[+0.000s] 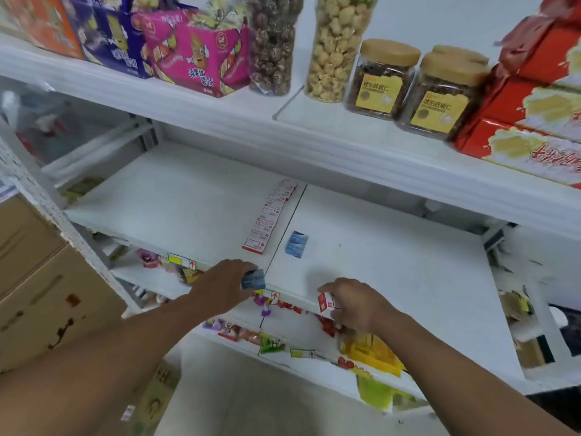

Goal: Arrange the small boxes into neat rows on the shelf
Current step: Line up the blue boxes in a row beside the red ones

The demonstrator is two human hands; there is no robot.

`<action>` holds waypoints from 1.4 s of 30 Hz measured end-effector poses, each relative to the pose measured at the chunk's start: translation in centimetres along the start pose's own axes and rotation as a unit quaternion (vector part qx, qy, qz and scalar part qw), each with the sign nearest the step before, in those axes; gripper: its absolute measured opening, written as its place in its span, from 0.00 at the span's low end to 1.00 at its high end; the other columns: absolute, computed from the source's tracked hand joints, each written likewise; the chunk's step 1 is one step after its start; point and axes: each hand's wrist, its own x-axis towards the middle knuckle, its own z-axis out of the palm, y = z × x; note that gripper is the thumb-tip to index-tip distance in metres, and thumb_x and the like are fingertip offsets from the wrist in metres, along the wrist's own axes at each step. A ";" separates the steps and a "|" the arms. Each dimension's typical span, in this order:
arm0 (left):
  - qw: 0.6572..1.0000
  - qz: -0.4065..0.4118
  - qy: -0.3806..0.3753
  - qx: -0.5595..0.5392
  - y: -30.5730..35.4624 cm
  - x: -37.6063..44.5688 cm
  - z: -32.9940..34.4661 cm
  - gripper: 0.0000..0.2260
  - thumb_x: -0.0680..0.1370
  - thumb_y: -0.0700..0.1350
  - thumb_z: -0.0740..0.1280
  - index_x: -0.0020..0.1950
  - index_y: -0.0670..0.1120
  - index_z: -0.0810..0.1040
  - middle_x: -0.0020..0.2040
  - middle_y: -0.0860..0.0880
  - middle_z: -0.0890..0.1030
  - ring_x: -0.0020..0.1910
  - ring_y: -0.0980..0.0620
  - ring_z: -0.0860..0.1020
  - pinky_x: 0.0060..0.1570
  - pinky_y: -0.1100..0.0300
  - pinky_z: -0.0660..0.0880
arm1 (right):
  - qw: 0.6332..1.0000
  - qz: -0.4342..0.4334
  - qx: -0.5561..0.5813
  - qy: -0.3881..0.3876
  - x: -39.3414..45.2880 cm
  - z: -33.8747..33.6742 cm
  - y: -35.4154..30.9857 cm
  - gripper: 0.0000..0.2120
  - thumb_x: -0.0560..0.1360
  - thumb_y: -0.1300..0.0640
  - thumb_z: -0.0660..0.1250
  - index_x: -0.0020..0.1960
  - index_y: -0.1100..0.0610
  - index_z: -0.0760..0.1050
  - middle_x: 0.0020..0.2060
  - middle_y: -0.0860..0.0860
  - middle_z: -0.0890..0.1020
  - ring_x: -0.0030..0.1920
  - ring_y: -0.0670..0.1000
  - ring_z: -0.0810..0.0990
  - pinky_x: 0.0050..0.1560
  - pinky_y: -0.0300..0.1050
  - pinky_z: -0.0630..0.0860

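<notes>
A row of several small red-and-white boxes runs front to back along the seam of the white middle shelf. One small blue box lies alone just right of the seam. My left hand grips another small blue box at the shelf's front edge, left of the seam. My right hand holds a small red-and-white box at the front edge, further right.
The upper shelf carries snack cartons, jars of popcorn and nuts, and red boxes. Lower shelves hold bright sweets and packets. Cardboard cartons stand at the left.
</notes>
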 end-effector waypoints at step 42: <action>0.991 0.100 0.078 -0.031 -3.5 12.3 8.2 0.21 0.72 0.42 0.77 0.64 0.54 0.81 0.62 0.52 0.77 0.60 0.48 0.77 0.59 0.51 0.80 | 0.992 0.081 0.076 0.056 8.1 4.9 -1.3 0.25 0.75 0.54 0.71 0.68 0.48 0.67 0.59 0.52 0.82 0.57 0.58 0.81 0.53 0.50 0.78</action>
